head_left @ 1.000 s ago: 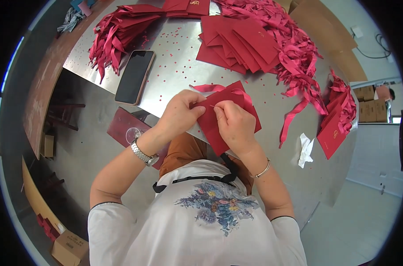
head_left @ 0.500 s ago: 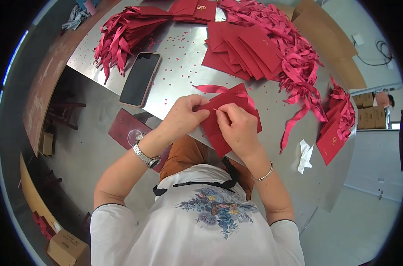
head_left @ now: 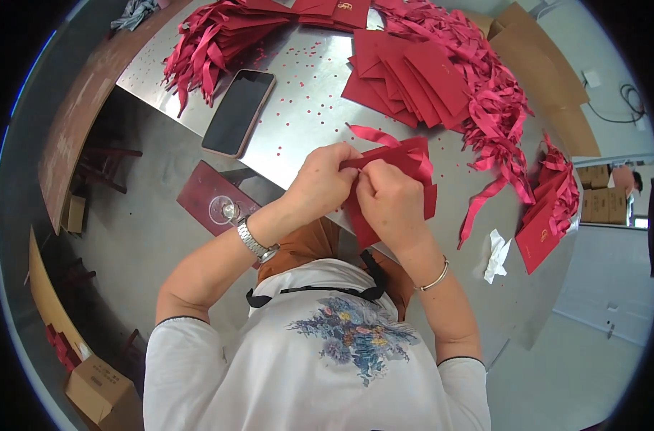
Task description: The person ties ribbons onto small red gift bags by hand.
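Note:
A red paper envelope [head_left: 361,224] with its flap raised is between my hands at the table's near edge. My left hand [head_left: 325,178] pinches its upper left edge between thumb and fingers. Close against those fingertips, my right hand [head_left: 393,205] is closed over the envelope; whatever its fingers pinch is hidden. A red ribbon [head_left: 374,134] runs behind the envelope's top and shows again at its right. Beyond lies a fanned stack of red envelopes [head_left: 413,82], beside a big heap of red ribbons [head_left: 496,108]. Ribboned envelopes [head_left: 233,32] are piled at far left, others [head_left: 539,230] at right.
A phone [head_left: 238,113] lies on the metal table [head_left: 309,126] among scattered red paper dots. A crumpled white tissue [head_left: 496,256] is at right. Below the table's left edge, a clear cup [head_left: 224,210] stands on a dark red stool [head_left: 201,192]. Cardboard [head_left: 539,65] borders the far right.
Both hands and the envelope sit slightly farther right in the picture, as the whole view has shifted. My right fingers have closed in to my left fingertips, covering the small pale thing they pinched.

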{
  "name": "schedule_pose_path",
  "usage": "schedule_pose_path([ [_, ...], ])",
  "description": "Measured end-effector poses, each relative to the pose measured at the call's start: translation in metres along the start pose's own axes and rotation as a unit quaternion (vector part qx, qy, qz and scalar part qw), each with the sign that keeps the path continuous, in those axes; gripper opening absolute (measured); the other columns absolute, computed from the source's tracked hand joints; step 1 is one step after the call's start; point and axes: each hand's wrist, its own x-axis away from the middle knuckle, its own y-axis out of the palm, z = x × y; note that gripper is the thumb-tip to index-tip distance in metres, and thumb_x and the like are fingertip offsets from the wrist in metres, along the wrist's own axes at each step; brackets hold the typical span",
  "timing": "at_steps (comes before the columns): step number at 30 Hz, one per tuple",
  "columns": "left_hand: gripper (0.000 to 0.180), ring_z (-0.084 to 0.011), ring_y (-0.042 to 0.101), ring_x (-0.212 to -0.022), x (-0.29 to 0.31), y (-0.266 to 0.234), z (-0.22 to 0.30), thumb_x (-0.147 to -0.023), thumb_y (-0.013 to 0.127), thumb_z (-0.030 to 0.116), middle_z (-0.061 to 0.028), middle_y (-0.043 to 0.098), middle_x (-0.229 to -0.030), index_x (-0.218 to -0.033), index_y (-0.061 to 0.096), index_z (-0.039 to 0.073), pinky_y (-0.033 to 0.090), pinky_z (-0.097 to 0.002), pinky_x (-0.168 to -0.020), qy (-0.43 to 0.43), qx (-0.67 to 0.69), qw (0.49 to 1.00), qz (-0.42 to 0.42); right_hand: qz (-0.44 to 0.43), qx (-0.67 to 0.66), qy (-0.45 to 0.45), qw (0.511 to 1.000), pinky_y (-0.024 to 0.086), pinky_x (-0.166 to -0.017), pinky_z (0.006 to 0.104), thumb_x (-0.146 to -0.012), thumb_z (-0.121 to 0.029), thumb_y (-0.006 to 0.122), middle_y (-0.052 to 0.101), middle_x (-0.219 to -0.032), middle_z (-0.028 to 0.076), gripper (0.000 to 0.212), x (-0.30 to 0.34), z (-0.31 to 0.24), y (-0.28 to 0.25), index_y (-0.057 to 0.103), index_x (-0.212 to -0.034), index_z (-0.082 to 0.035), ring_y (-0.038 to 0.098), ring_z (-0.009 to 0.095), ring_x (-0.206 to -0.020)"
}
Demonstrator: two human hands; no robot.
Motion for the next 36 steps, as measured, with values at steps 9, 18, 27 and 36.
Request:
schedule_pose_path([
  [9, 0.016, -0.0083, 0.057, -0.074, -0.006, -0.007, -0.012, -0.086, 0.060, 0.001, -0.0042, 0.064, -0.086, -0.101, 0.064, -0.003, 0.048, -0.0241, -0.066, -0.076, 0.016, 0.996, -0.050, -0.010, -0.148, 0.125, 0.981, 0.048, -0.053, 0.0373, -0.082, -0.007, 0.066, 0.063, -0.069, 0.015, 0.009, 0.007, 0.013, -0.009, 0.059, -0.080, -0.002, 0.063, 0.030, -0.059],
  [18, 0.014, -0.0091, 0.057, -0.069, 0.001, -0.004, 0.004, -0.086, 0.059, 0.001, -0.0046, 0.064, -0.079, -0.099, 0.063, -0.003, 0.047, -0.0255, -0.061, -0.068, -0.038, 0.996, -0.053, -0.047, -0.148, 0.156, 0.975, 0.047, -0.051, 0.0365, -0.080, -0.006, 0.065, 0.061, -0.065, 0.014, 0.009, 0.000, 0.010, -0.009, 0.059, -0.077, -0.002, 0.062, 0.026, -0.056],
  [27, 0.020, -0.0375, 0.064, -0.084, 0.002, 0.011, -0.015, -0.079, 0.058, -0.001, -0.0224, 0.066, -0.087, -0.098, 0.062, -0.004, 0.051, -0.0405, -0.075, 0.075, -0.089, 0.993, 0.020, -0.101, 0.066, -0.007, 0.993, 0.052, -0.056, 0.0393, -0.080, -0.007, 0.058, 0.062, -0.069, 0.016, 0.007, -0.004, 0.010, -0.005, 0.057, -0.078, 0.000, 0.065, 0.031, -0.062],
  [36, 0.020, -0.0173, 0.063, -0.076, -0.017, 0.001, -0.015, -0.083, 0.060, 0.005, -0.0119, 0.066, -0.082, -0.101, 0.065, -0.002, 0.050, -0.0308, -0.071, -0.071, -0.018, 0.995, -0.065, -0.059, -0.093, 0.054, 0.992, 0.049, -0.058, 0.0388, -0.081, -0.005, 0.065, 0.062, -0.072, 0.014, 0.006, 0.008, 0.024, -0.014, 0.059, -0.081, -0.002, 0.062, 0.031, -0.065],
])
